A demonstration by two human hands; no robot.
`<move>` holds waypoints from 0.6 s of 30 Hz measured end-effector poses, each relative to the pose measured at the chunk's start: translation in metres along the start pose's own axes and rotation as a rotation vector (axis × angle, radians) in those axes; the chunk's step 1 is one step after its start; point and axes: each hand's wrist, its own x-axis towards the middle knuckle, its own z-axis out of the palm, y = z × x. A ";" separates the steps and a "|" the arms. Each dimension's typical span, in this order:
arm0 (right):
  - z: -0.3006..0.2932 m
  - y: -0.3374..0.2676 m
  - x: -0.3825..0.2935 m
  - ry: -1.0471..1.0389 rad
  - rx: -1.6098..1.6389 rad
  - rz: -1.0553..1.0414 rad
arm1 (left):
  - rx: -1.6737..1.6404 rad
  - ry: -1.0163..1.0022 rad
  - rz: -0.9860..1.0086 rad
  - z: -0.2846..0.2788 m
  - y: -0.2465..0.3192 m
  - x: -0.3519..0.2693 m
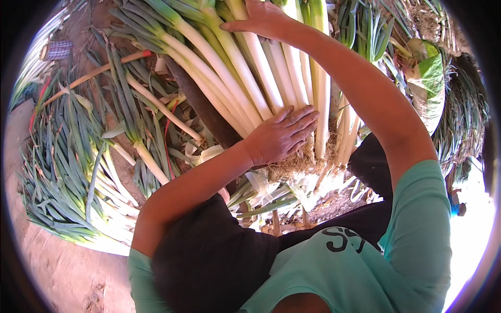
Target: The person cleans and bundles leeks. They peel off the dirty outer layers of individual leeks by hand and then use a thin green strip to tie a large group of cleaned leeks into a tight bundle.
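A fanned row of large bunching onions [235,84] with thick white stems lies before me, green ends away from me. Across the white stems near their root ends rests my left hand [282,135], palm down and fingers extended. Further up the same stalks, where white turns green, my right hand [266,19] lies over them with its thumb stretched out to the left. The top edge of the view cuts off some of its fingers. Tangled brown roots [293,166] show just below my left hand. A dark beam [203,103] runs under the left side of the row.
Loose onions [66,156] pile on the ground at left, with a thin wooden stick [94,76] with a red tip across them. More onions stand at right, beside a green and white sack [428,82]. Peeled leaves [270,203] litter the ground between my legs.
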 end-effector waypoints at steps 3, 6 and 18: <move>0.006 0.029 0.002 0.068 -0.285 -0.327 | 0.047 -0.008 -0.003 0.000 0.003 -0.002; 0.001 0.011 -0.021 0.095 -0.248 -0.212 | 0.066 0.014 -0.008 0.002 0.003 -0.003; -0.080 0.054 -0.086 0.228 -0.130 0.236 | 0.038 0.068 -0.001 0.004 0.005 -0.002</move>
